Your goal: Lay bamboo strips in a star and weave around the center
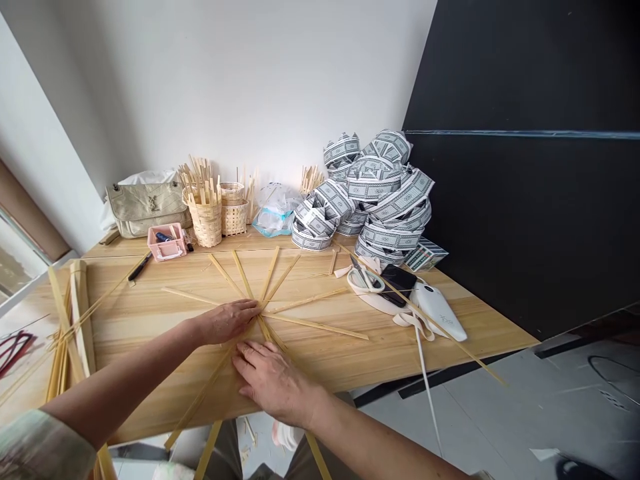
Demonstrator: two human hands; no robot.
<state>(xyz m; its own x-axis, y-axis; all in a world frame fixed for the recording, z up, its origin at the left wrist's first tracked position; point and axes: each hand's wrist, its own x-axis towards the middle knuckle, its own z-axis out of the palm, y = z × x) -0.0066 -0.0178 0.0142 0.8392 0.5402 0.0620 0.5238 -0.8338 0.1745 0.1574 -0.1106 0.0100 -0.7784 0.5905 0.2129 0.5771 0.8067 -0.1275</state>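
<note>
Several thin bamboo strips point(310, 325) lie crossed in a star on the wooden table point(150, 313), meeting near the front middle. My left hand point(227, 321) lies flat on the crossing point, fingers stretched toward the right. My right hand point(273, 380) rests palm down just in front of it, fingers spread over the near strips, holding them against the table. Neither hand grips anything.
A bundle of spare strips point(70, 327) lies at the left edge. At the back stand small woven baskets point(206, 217), a beige bag point(145, 208), a pink box point(167, 243) and a pile of patterned bands point(375, 197). Scissors point(364, 275), a phone and a white device point(440, 310) lie right.
</note>
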